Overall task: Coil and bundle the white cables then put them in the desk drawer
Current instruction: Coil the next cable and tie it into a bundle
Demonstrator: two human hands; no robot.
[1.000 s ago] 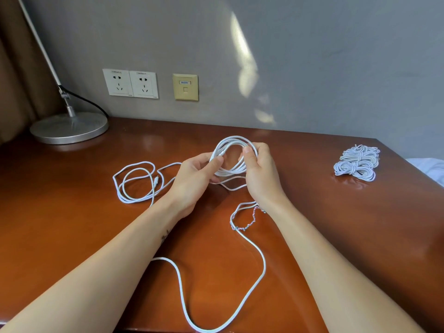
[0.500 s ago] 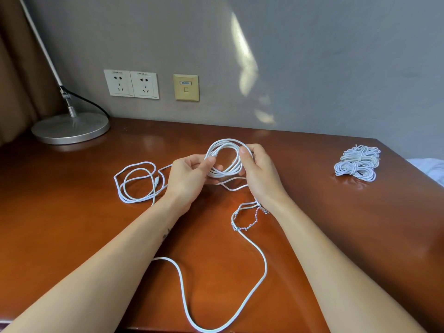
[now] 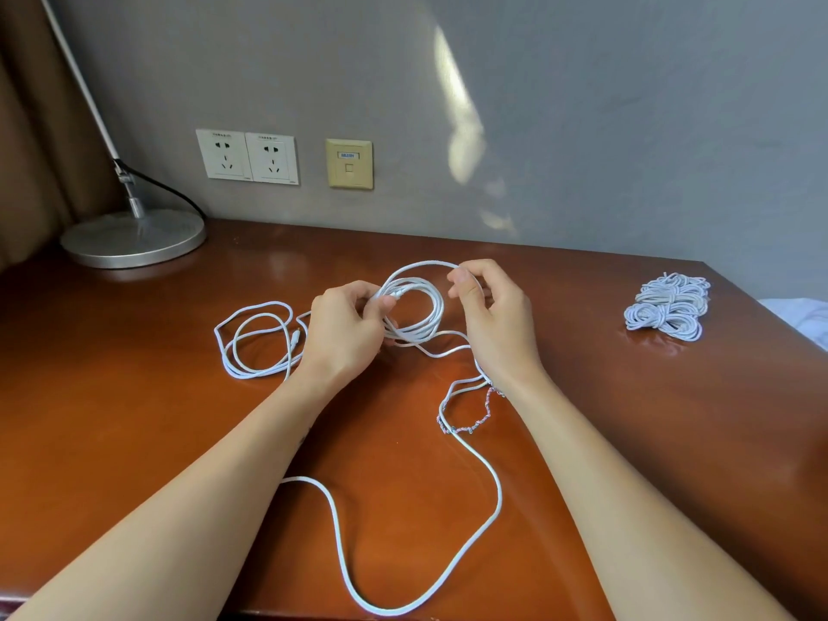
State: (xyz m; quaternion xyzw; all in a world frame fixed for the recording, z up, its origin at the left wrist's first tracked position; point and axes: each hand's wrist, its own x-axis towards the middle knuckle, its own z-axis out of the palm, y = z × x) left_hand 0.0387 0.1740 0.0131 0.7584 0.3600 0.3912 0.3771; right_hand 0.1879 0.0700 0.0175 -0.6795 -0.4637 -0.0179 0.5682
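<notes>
Over the middle of the brown desk (image 3: 134, 419) I hold a coil of white cable (image 3: 425, 302) upright. My left hand (image 3: 345, 333) pinches the coil's left side, where a plug end shows. My right hand (image 3: 493, 316) has curled fingers at the coil's upper right, pinching a strand of it. The cable's loose tail (image 3: 475, 553) runs down to the desk's front edge. A second white cable (image 3: 255, 347) lies in loose loops left of my left hand. Two bundled white cables (image 3: 667, 307) lie at the desk's far right.
A metal lamp base (image 3: 134, 237) with a slanting arm stands at the back left. Wall sockets (image 3: 248, 156) and a beige network plate (image 3: 349, 163) sit on the grey wall. A thin multicoloured string (image 3: 475, 419) lies under my right wrist. No drawer is in view.
My right hand has moved to the right along the top of the coil, widening the loop. My left hand keeps its pinch on the coil's left side.
</notes>
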